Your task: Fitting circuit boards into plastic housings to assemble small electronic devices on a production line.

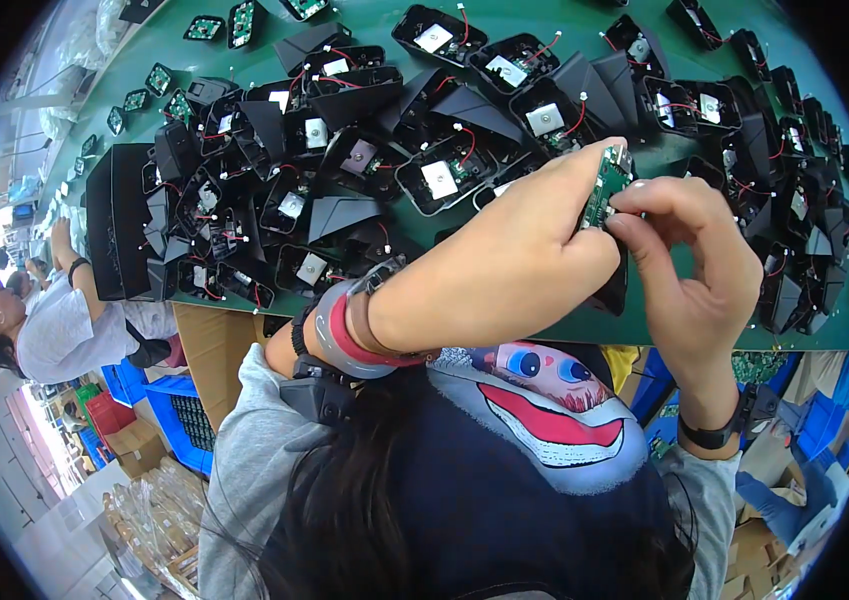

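Observation:
My left hand [554, 225] reaches across to the right and is closed around a green circuit board [605, 184], which is tilted up on edge. Part of a black plastic housing [612, 292] shows beneath that hand; whether the board sits inside it, I cannot tell. From the right, my right hand [699, 260] comes in with thumb and forefinger pinched against the board's face. Whatever lies between those fingertips is too small to make out. Around both hands lie open black housings [439, 180] with white or metal blocks and red wires ending in small white plugs.
Many housings crowd the green table [344, 25] on both sides. More circuit boards [242, 22] lie at the far left. A black box [116, 222] stands at the left table end, near another person [54, 320]. Below the edge are a cardboard box [206, 350] and blue crates [179, 410].

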Tool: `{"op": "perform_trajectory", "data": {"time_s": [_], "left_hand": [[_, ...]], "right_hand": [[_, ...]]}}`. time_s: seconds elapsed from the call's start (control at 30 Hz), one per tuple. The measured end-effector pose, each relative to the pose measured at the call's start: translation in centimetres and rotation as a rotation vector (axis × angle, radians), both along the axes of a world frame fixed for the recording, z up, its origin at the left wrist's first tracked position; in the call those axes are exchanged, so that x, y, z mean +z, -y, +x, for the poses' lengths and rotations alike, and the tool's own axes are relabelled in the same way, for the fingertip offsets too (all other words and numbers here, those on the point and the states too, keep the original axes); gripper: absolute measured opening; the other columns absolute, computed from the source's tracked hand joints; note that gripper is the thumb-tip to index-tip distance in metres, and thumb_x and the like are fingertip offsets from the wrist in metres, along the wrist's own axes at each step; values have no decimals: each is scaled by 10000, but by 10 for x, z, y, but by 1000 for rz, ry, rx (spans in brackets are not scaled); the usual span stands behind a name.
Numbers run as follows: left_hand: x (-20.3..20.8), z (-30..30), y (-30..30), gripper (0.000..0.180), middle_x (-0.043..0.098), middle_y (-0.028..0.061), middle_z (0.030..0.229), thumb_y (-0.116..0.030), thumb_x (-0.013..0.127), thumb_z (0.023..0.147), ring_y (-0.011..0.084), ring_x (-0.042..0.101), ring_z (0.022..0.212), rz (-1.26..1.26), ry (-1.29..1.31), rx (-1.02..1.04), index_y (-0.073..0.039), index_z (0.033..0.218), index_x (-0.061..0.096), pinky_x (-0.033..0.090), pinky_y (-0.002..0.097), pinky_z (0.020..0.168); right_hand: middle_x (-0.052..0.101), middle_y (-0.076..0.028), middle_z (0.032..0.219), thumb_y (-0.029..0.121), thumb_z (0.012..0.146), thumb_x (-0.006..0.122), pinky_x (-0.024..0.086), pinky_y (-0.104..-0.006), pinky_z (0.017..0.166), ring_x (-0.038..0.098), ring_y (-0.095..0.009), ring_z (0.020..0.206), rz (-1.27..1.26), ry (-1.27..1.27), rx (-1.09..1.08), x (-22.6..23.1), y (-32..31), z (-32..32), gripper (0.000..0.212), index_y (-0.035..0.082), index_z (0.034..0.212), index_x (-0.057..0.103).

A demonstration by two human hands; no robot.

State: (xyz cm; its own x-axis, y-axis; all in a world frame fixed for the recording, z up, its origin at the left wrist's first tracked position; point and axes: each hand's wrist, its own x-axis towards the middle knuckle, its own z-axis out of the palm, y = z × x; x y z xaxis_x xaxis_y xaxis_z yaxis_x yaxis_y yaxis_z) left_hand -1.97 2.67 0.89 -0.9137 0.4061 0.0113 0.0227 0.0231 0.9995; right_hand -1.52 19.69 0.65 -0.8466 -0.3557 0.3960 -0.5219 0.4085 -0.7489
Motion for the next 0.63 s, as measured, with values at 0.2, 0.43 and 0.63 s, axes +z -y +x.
{"op": "perform_trajectory", "data": {"time_s": [0.2, 0.43, 0.63], "left_hand": [[4, -8, -1, 323, 545, 62, 820, -88, 416, 779, 112, 543, 616, 72, 120, -163, 2, 1079, 496, 474, 262, 532], [9, -15, -11, 361, 575, 144, 862, -59, 446, 737, 270, 577, 742, -21, -303, -179, 0, 1084, 524, 479, 348, 690], [11, -9, -21, 475, 558, 230, 1028, -61, 477, 735, 372, 543, 956, -167, -412, -34, 45, 1197, 492, 439, 397, 864]], "right_hand": [[593, -104, 916, -120, 806, 589, 478, -225, 719, 607, -144, 846, -394, 122, 37, -16, -8, -2, 227, -6, 996, 543], [632, -117, 906, -39, 848, 590, 502, -243, 752, 636, -156, 833, -681, 254, 199, -3, -30, -2, 130, -41, 973, 556], [635, -103, 932, -50, 860, 572, 484, -233, 784, 625, -159, 871, -376, 48, 72, -3, -34, 0, 205, -6, 1059, 585]]}}
